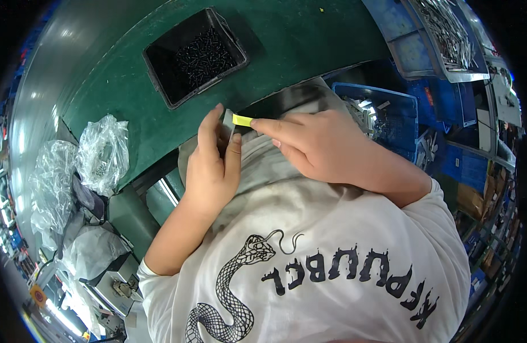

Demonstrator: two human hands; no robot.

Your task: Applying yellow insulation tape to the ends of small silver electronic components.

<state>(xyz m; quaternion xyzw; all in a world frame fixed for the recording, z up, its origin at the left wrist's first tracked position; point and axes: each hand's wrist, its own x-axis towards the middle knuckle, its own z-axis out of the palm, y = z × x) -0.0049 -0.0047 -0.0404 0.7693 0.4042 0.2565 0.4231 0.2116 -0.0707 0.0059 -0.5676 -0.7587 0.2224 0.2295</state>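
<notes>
Small yellow strip, tape or label, pinched over a thin grey flat part at the edge of the green bench mat.

The left hand grips the grey part upright between thumb and fingers; the right hand holds the yellow strip at its fingertips, touching the part's top edge. It looks like the sticking step; the next move likely calls for pressing the strip flat and square. A black bin of small dark screws sits further back on the mat, clear plastic bags to the left.

Yellow tab; green table; black bin; white shirt with black snake print.
</notes>
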